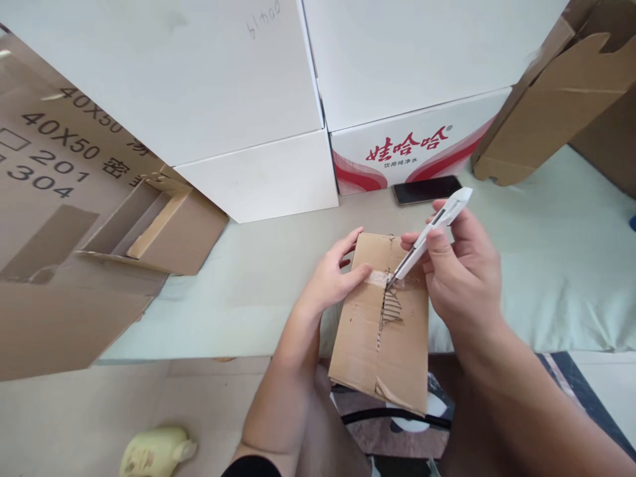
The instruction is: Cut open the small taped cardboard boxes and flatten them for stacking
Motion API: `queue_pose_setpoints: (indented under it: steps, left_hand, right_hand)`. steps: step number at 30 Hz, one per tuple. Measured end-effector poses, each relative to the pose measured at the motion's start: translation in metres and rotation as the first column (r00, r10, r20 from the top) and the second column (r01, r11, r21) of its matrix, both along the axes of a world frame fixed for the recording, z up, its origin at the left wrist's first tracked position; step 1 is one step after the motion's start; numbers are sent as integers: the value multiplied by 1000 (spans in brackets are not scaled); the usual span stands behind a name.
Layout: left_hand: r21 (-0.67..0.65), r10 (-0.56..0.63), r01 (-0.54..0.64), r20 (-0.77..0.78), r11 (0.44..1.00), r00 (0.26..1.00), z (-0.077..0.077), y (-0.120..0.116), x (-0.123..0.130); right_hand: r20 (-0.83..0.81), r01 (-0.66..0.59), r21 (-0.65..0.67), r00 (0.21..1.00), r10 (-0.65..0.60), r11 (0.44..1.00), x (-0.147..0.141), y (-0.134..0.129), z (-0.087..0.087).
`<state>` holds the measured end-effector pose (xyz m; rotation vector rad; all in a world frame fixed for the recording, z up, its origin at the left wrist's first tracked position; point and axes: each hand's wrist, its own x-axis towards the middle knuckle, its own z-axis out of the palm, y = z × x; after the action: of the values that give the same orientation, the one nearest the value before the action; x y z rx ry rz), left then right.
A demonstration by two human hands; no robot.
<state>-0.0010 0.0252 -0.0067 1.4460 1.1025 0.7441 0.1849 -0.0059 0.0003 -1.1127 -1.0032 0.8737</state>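
A flat brown cardboard box (358,338) lies partly on the cloth-covered table and juts past its front edge. My left hand (340,271) grips the box's left side, thumb on top and fingers around the edge. In my right hand (460,265) is a white utility knife (432,235), held at a slant with thumb and fingers closed around it. The knife's tip touches the box at a strip of clear tape (376,277). Below the tip, a torn patch (392,308) bares the corrugated layer, and a ragged slit runs along the middle.
White cartons (263,179) are stacked at the back, one with red lettering (407,147). A black phone (427,190) lies before them. Open cardboard boxes stand left (193,232) and right (541,112). On the floor lies a yellow bottle (155,452).
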Motion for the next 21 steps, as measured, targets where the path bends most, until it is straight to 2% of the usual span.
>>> queue_pose_setpoints:
  steps: [3,7,11,16,21]
  left_hand:
    - [16,-10,11,-13,1000,1000,0,0,2]
    - [11,-10,11,-8,1000,1000,2,0,3]
    - [-5,5,-5,38,1000,999,1,0,3]
    - [-6,6,-5,54,1000,999,-2,0,2]
    - [7,-26,26,30,1000,999,-2,1,0]
  right_hand:
    - [-14,42,-32,999,-43,999,1,1,1]
    - [-125,153,-24,980,-155,988,-3,6,0]
    - [-137,173,2,976,-171,985,-7,6,0]
    - [-197,245,80,954,-225,966,-13,2,4]
    - [-387,373,185,878,-282,909,-4,10,12]
